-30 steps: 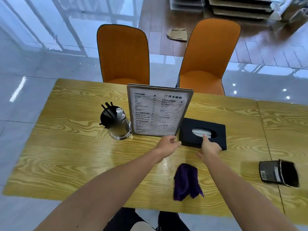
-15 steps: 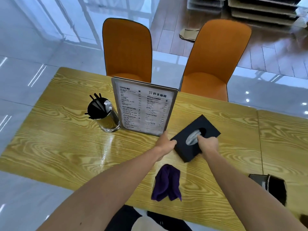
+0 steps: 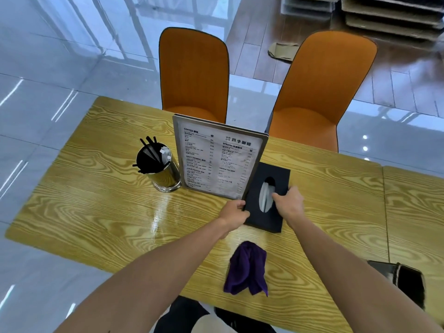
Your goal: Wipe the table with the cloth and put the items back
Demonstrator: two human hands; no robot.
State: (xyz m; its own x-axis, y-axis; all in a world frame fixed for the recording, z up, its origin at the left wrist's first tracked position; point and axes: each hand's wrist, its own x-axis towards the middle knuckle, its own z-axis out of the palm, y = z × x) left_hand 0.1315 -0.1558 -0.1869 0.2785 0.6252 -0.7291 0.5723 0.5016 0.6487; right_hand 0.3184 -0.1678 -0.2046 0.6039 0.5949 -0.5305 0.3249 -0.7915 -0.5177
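A black tissue box lies on the wooden table, its long side running away from me, right beside the upright menu stand. My left hand grips the box's near left corner. My right hand holds its right edge, fingers over the oval slot with white tissue. A crumpled purple cloth rests near the table's front edge, untouched. Left of the menu stands a metal cup of black straws.
Two orange chairs stand behind the table. A black box lying on its side sits at the front right. A seam at the right marks a second table. Stacked cardboard lies on the floor far back.
Both hands have turned the tissue box from lying crosswise to pointing away from me and slid it up against the menu stand. The cloth stayed in place.
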